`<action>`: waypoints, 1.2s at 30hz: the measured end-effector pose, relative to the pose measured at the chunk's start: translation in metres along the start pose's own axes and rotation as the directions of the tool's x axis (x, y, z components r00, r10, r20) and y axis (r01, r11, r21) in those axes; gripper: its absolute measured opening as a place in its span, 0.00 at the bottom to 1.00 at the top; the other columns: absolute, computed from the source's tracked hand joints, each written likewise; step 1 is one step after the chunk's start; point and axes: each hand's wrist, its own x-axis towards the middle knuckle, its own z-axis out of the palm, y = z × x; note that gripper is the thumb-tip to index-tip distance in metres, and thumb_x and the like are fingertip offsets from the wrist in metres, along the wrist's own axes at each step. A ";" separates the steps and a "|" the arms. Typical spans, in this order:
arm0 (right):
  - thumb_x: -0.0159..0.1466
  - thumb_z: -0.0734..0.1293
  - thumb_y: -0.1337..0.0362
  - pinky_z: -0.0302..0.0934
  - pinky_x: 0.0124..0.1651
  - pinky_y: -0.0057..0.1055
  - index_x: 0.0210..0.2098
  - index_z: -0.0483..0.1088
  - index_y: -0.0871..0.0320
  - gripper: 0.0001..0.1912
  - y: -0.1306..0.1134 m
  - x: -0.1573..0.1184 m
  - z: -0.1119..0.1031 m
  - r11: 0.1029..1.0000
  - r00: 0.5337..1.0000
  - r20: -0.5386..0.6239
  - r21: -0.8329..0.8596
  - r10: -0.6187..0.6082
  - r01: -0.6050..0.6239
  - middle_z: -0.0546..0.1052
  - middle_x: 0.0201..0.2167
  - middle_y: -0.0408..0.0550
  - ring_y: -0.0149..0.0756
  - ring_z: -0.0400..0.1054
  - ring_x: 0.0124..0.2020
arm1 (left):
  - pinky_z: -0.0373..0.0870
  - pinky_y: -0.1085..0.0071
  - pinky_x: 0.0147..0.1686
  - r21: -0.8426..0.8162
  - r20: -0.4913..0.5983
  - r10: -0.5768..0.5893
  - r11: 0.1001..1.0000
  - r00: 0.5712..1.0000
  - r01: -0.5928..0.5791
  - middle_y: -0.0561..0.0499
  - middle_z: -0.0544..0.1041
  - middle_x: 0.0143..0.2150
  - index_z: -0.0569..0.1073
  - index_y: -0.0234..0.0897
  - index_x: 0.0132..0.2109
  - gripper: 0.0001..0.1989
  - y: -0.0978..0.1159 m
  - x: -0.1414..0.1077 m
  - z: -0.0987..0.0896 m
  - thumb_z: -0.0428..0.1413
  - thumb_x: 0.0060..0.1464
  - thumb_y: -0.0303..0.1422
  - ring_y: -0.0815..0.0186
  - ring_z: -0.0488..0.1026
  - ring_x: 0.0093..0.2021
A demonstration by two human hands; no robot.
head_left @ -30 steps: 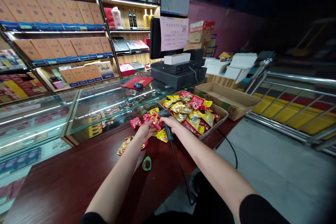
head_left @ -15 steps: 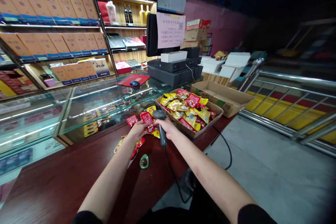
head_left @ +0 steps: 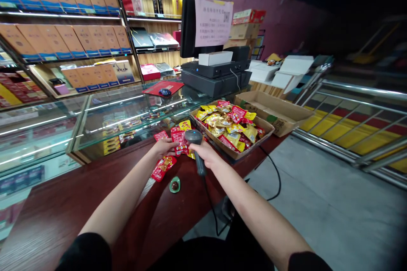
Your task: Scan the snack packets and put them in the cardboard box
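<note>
On the dark red counter (head_left: 79, 203), a small green dish (head_left: 174, 185) is sitting closest to me. My right hand (head_left: 206, 154) is gripping a corded barcode scanner (head_left: 199, 163) in a closed fist, its head just beside the red snack packets (head_left: 178, 139). My left hand (head_left: 164, 148) is touching them, fingers pressed together; I can't tell whether it's pinching. Beyond, similar packets are filling a cardboard tray (head_left: 254, 144).

Open dark red wooden worktop (head_left: 149, 216) below the left hand (head_left: 163, 147); brown cardboard tray (head_left: 233, 155) crowding the right hand (head_left: 205, 153), glass display case (head_left: 111, 123) seemingly walling the far side!
</note>
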 end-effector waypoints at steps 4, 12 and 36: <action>0.47 0.67 0.69 0.62 0.27 0.25 0.29 0.70 0.60 0.07 -0.001 -0.028 0.008 0.996 0.995 0.087 0.071 0.057 -0.063 0.74 0.24 0.43 0.29 0.68 0.24 | 0.74 0.72 0.22 0.019 -0.039 0.002 1.000 0.999 -0.001 0.47 0.77 0.28 0.73 0.31 0.33 0.11 0.010 0.007 -0.004 0.66 0.40 0.27 0.67 0.74 0.23; 0.50 0.65 0.66 0.55 0.15 0.22 0.22 0.66 0.61 0.04 0.018 -0.057 0.026 0.985 0.975 0.145 -0.008 0.171 -0.171 0.69 0.16 0.42 0.28 0.63 0.16 | 0.74 0.73 0.23 -0.001 -0.042 0.035 0.999 0.998 -0.035 0.50 0.75 0.25 0.72 0.31 0.31 0.12 0.016 0.021 0.003 0.67 0.38 0.26 0.72 0.70 0.21; 0.50 0.65 0.65 0.53 0.17 0.25 0.19 0.64 0.59 0.06 0.020 -0.056 0.027 0.987 0.978 0.133 -0.003 0.159 -0.160 0.65 0.12 0.38 0.27 0.58 0.14 | 0.73 0.70 0.28 -0.041 0.006 0.042 0.998 0.999 -0.041 0.49 0.77 0.27 0.73 0.31 0.30 0.09 0.016 0.019 0.003 0.66 0.41 0.27 0.66 0.74 0.26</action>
